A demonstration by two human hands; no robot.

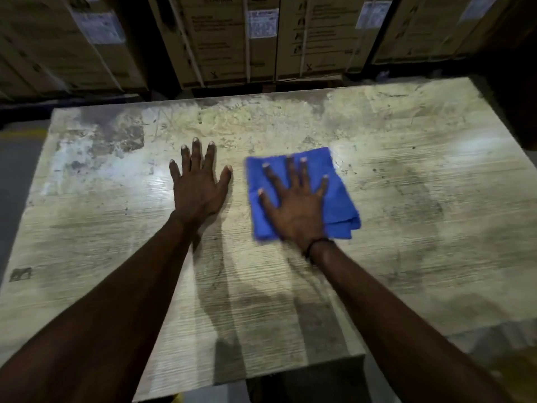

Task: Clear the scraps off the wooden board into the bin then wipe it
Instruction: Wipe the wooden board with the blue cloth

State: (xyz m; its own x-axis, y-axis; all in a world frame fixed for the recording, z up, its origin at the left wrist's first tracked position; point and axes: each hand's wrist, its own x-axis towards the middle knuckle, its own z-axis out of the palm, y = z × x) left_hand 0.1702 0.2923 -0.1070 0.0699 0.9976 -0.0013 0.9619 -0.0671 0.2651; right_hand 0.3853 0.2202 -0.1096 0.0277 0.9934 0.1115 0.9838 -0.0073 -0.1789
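Head view: both hands flat on the pale, scuffed wooden board, one on a cloth.

The right hand lies spread, fingers straight, pressing a folded bright blue cloth against the board's middle; a dark band sits at that wrist. Just beside it, the left hand rests palm down on bare wood, fingers splayed, holding nothing. Stacked brown cardboard cartons with white labels stand behind the far edge.
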